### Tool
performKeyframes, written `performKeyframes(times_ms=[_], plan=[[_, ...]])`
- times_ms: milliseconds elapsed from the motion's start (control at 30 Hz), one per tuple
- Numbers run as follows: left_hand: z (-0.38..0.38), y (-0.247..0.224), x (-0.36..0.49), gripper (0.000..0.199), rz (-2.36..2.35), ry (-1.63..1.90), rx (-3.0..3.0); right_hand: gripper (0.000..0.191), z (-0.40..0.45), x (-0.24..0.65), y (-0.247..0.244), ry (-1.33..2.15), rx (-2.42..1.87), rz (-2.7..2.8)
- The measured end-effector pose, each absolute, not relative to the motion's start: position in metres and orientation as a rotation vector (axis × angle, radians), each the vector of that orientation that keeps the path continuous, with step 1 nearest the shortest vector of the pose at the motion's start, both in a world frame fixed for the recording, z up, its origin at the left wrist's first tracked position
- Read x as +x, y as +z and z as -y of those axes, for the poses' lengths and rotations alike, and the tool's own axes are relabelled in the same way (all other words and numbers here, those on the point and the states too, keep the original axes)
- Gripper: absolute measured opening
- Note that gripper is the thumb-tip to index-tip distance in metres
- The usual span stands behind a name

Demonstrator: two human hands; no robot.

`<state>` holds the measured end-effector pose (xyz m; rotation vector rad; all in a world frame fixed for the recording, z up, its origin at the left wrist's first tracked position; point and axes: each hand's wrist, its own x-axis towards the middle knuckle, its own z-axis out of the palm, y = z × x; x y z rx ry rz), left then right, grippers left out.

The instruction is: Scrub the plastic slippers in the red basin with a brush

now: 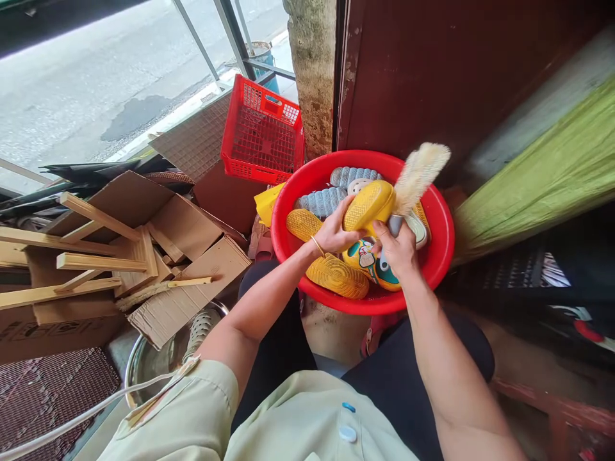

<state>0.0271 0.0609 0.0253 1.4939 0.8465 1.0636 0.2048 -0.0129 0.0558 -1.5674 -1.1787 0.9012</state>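
My left hand (339, 232) is closed round a yellow shoe (369, 203), which is held tilted above a red basin (442, 240) with its patterned sole facing up. In my right hand (398, 246) is a scrub brush with cream bristles (423, 173) that point up and away, close beside the shoe's end. My right thumb lies near the yellow shoe; whether it touches is hard to tell. Below both hands, the basin holds a yellow sole (339, 276), a yellow and green clog (387, 276), pale blue shoes (321, 202) and a whitish shoe (417, 229).
A red plastic crate (264, 137) stands beyond the basin. Wooden stool legs (106, 262) and cardboard (192, 288) pile up at the left. Near my left elbow, a metal bowl (137, 365) holds a grey shoe (200, 330). Green-yellow cloth (538, 166) hangs at the right.
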Motion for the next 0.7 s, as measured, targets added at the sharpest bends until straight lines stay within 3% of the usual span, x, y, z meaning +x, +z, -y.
performKeyframes(times_ms=[200,300,367,567,700], plan=[[-0.096,0.019,-0.003,0.114,-1.512,1.014,1.678,0.040,0.041,0.206,0.040,0.659,-2.282,1.694],[-0.095,0.020,-0.010,0.103,-1.764,0.757,1.785,0.036,0.045,0.195,0.031,0.652,-2.383,1.875],[-0.090,0.022,-0.012,0.087,-1.804,0.723,1.814,0.031,0.042,0.191,0.028,0.677,-2.351,1.823],[-0.062,0.022,-0.010,0.038,-1.470,1.142,1.405,0.031,0.029,0.205,0.036,0.860,-1.918,1.120],[-0.032,0.021,0.018,0.042,-1.185,0.910,0.862,0.042,0.026,0.192,0.046,1.096,-1.394,0.721]])
